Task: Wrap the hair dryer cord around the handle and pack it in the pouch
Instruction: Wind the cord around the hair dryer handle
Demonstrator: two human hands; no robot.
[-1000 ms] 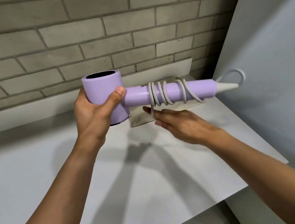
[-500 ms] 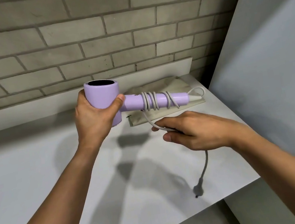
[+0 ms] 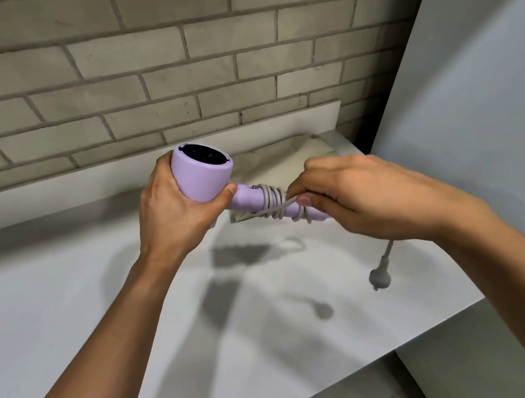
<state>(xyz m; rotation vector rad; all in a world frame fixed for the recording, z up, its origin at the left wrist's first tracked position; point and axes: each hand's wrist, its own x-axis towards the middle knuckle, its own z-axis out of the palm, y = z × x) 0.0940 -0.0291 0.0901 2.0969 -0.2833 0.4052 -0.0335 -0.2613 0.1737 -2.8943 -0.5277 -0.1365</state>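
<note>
Left hand (image 3: 174, 220) grips the hair dryer (image 3: 203, 174) by its head, centre-left. Cord (image 3: 271, 199) is coiled on the handle (image 3: 247, 198) at centre, and the right hand (image 3: 358, 196) pinches the running strand. Pouch (image 3: 277, 161) lies behind. Plug (image 3: 379, 278) dangles lower right. Risk: if tension slackens, the coils likely slide off the handle end.

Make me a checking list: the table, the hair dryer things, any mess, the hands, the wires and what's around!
Surface: white table, shadows on it.
Job's things: lilac hair dryer held above the table; beige pouch lying flat behind it.
Clutter: nothing seen.
Hands: left hand grips the dryer's head; right hand pinches the cord.
Cables: cord coiled round the handle; plug dangles free.
Surroundings: brick wall behind, grey panel at right.
</note>
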